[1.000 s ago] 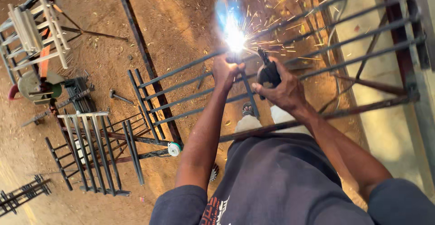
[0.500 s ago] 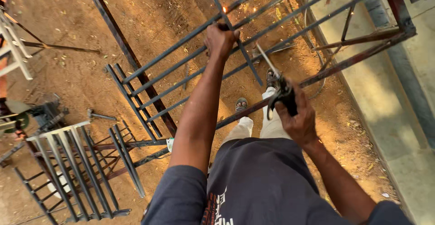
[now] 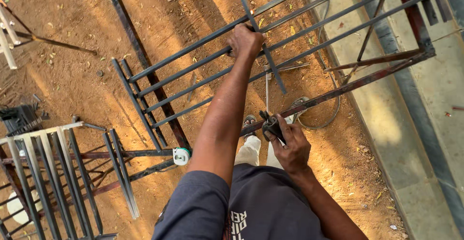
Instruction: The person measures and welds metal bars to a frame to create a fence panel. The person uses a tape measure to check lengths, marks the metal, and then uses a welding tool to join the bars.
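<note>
The left hand (image 3: 245,40) is clamped on a loose crossbar (image 3: 261,39) lying over the metal grille (image 3: 193,71), the right hand (image 3: 290,148) closed around a welding holder (image 3: 271,125)

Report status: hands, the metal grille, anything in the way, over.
Left hand grips crossbar on metal grille. Right hand holds electrode holder near frame. Cable looped by feet.

Dark grey grille (image 3: 203,71) bars under my left hand (image 3: 245,41), rust-brown along its near rail; black holder (image 3: 271,126) in my right hand (image 3: 292,148); reddish-brown dirt (image 3: 87,37) beneath the grille; pale grey-white frames (image 3: 53,172) left of it; navy shirt (image 3: 261,206)
</note>
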